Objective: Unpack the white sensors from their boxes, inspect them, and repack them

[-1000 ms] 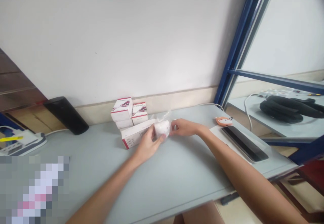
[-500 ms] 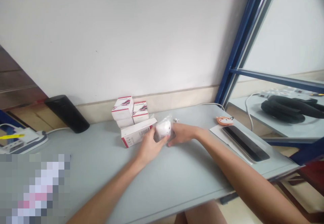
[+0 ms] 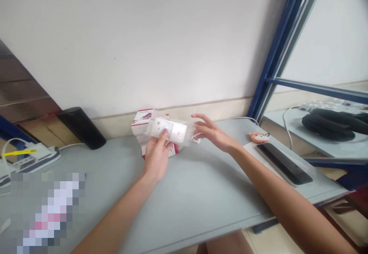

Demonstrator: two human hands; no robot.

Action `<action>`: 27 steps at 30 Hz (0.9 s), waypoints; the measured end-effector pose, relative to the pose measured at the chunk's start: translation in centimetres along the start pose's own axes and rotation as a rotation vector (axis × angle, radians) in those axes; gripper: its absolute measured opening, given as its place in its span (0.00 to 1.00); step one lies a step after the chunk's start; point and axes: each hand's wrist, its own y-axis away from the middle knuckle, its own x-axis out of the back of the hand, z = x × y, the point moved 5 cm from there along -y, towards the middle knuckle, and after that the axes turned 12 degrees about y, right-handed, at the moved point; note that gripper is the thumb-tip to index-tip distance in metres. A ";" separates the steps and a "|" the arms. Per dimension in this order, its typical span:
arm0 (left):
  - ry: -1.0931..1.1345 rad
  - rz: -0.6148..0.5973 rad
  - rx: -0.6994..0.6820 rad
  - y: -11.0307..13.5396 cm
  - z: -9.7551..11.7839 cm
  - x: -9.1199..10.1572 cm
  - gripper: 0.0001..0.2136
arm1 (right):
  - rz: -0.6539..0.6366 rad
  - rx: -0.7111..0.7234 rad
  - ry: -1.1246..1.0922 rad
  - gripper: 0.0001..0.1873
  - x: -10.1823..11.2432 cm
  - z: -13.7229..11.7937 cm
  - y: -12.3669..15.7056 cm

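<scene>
Clear plastic bag [image 3: 186, 137] is held up over the gray table [image 3: 201, 200], just in front of some boxes. Inside it is a small white thing [image 3: 175, 132], maybe a plug or a charger, but I can't tell for sure through the plastic. The left hand [image 3: 156, 158] has the bag. Its fingers curl around it and pinch it from below and the front, so the flat side faces the person's eyes. That looks like a good way to get a close look at it. The right hand [image 3: 211, 131] is open, with its fingers spread, just beside the end of the bag. I can't tell if a fingertip is touching it. A tiny white piece [image 3: 196, 140] pokes out near that end. White boxes with red marks [image 3: 142, 120] sit right behind the bag. The words on them are too small to read, so I can't tell the brand. Off to the right, a black phone [image 3: 284, 163] lies on a white paper [image 3: 250, 150], with a little orange fox [image 3: 258, 137] beside it. To the left, a black flask [image 3: 82, 127] stands near the wall, not far from a power strip [image 3: 37, 153].
</scene>
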 end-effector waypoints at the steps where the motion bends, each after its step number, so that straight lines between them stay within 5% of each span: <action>1: 0.011 0.003 0.000 -0.1 -0.1 0.2 0.19 | -0.029 -0.031 -0.046 0.29 -0.7 0.2 0.0; 3: 0.025 0.005 0.005 -0.3 -0.3 0.5 0.20 | -0.032 -0.078 -0.089 0.29 -2.0 0.7 0.0; 9: -0.012 -0.037 0.025 -0.7 -0.7 0.9 0.26 | 0.235 -0.080 -0.166 0.17 -3.0 1.4 -0.5; 15: -0.303 -0.264 -0.074 -0.9 0.2 0.4 0.52 | 0.294 -0.084 -0.193 0.14 -1.6 1.0 -0.5; 19: -0.503 -0.219 -0.154 -1.7 0.4 1.5 0.38 | 0.194 -0.127 -0.297 0.12 -1.1 0.7 -0.6; 22: -0.573 -0.209 -0.211 -2.3 0.5 2.1 0.36 | 0.159 -0.185 -0.382 0.19 -0.9 1.0 -0.7; 27: -0.816 -0.192 -0.384 -2.4 1.2 2.5 0.30 | 0.199 -0.147 -0.217 0.19 -0.8 1.1 -0.6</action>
